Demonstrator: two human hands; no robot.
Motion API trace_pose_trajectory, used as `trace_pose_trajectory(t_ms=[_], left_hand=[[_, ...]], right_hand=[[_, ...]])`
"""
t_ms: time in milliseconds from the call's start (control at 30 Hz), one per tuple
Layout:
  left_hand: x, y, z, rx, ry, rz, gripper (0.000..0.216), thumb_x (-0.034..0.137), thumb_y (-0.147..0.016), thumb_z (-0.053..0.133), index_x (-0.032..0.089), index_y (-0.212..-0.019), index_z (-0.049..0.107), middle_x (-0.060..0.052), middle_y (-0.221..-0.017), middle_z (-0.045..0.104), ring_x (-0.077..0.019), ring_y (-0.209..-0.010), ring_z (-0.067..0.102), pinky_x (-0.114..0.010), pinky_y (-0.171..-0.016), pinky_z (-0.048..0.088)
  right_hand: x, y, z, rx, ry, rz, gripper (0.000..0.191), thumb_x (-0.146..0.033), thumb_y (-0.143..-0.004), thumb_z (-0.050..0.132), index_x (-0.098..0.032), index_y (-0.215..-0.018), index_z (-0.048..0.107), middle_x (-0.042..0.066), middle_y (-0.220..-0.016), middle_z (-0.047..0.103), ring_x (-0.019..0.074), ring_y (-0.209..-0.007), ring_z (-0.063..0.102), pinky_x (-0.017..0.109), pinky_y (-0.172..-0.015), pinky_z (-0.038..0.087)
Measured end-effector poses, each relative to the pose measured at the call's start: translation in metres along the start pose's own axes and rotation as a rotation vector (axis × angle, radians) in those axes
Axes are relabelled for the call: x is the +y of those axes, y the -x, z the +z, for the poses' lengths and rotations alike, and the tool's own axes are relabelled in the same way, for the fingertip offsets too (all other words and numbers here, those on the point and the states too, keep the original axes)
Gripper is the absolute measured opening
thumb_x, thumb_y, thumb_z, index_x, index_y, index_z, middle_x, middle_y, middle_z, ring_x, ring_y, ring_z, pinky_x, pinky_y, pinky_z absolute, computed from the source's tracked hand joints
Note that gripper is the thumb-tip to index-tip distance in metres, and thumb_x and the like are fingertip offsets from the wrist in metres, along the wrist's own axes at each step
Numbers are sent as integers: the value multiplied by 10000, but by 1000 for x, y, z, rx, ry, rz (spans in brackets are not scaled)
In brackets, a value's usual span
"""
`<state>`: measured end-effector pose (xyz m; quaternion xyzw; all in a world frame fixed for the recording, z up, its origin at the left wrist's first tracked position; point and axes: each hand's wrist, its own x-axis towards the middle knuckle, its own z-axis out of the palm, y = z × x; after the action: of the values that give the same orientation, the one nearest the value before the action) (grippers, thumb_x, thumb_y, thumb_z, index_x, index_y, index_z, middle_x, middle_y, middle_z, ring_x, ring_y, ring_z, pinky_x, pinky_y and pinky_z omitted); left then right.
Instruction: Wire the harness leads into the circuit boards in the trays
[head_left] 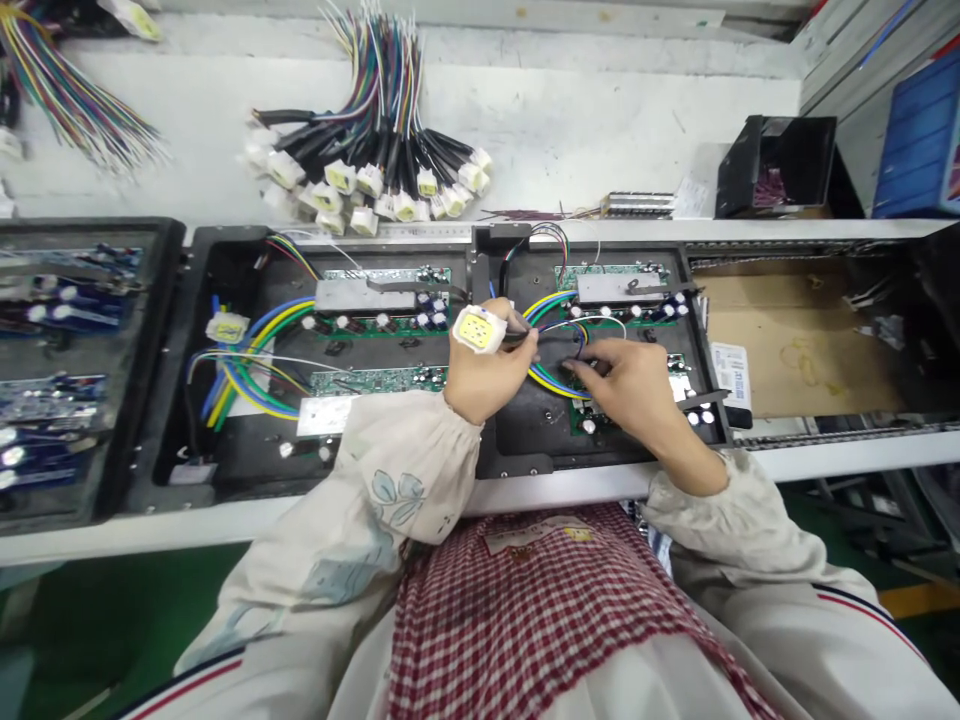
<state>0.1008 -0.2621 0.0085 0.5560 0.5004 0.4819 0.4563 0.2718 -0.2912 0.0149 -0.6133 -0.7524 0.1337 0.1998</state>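
Observation:
My left hand (491,370) is closed around a black-sheathed cable, whose white connector with a yellow face (480,330) sticks out over the back of the hand. Thin coloured wires (581,330) fan out of the cable's other end towards my right hand (630,385). The right thumb and fingertips are pinched together at these wires, over the black housing (517,430). Thick blue, yellow and green wires (544,305) curve behind both hands. An upper circuit board with a metal plate (611,288) lies beyond the right hand, which partly covers a lower board (589,415).
A second housing with boards (375,380) adjoins on the left, and another (60,400) lies farther left. Behind are a bundle of connector cables (382,160), a black bin (776,165) and a blue bin (919,140). Cardboard (795,340) lies at right.

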Motion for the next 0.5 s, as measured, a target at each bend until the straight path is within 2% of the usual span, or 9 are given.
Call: trace_pose_trajectory(t_ms=[167,267,333,400,500], left_hand=[[-3,-3,0,-20,-98,20,192,131,-707,589,176,-620,424,38,-659,513,-77,-539,569,-188,-484,517],[3,2,-9,-39,-349,189,152,120,-734,574,174,-648,461,25,-662,543,-101,-606,581,-219,-578,518],[16,12,-15,-138,-672,355,79,107,-774,533,158,-713,539,-17,-725,594,-138,-690,600,-260,-652,521],[32,25,-15,-309,-1047,484,174,69,-814,450,123,-761,606,-69,-763,631,-182,-739,619,-325,-743,527],[43,40,1,-504,-1413,541,271,26,-813,397,37,-744,659,-151,-752,665,-254,-776,647,-453,-902,480]], right_hand=[[-2,0,-1,-34,32,21,116,-271,-790,631,-194,-779,717,38,-776,721,187,-692,651,273,-639,433],[-5,-1,1,-88,68,41,116,-276,-794,630,-194,-780,711,38,-778,718,186,-682,643,279,-633,424],[-7,-1,-1,-138,101,47,122,-270,-801,623,-186,-787,710,48,-787,715,199,-699,644,291,-640,426],[-8,0,-7,-190,141,19,137,-267,-810,618,-171,-830,714,71,-823,714,224,-746,649,309,-667,438],[-6,1,-20,-142,168,-43,232,-295,-835,605,-139,-981,696,107,-906,701,243,-824,640,336,-731,457]])
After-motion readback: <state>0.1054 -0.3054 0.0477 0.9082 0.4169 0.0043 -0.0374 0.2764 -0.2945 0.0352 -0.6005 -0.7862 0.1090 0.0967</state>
